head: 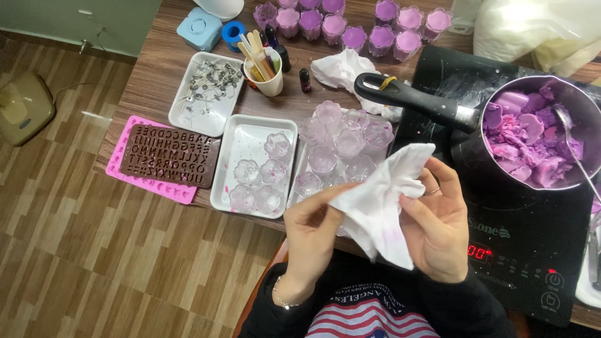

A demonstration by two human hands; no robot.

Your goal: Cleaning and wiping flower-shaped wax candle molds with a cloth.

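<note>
Both my hands hold a crumpled white tissue (pixel 382 200) with faint purple stains, just in front of the table edge. My left hand (pixel 311 235) pinches its left side. My right hand (pixel 440 228), with a ring on one finger, cups it from the right. Just beyond the tissue lie several clear flower-shaped cups (pixel 341 141) on a white tray. To the right, a pot (pixel 579 103) with a black handle (pixel 407 98) holds purple wax chunks (pixel 529 138) and a spoon, on a black induction cooker (pixel 526 244).
A second white tray (pixel 235 134) holds more clear cups. Further left are a tray of metal wick holders (pixel 210 87), a brown letter mould (pixel 170 156) on a pink mould, a cup of sticks (pixel 263 62), small bottles and filled purple cups (pixel 369 28) at the back.
</note>
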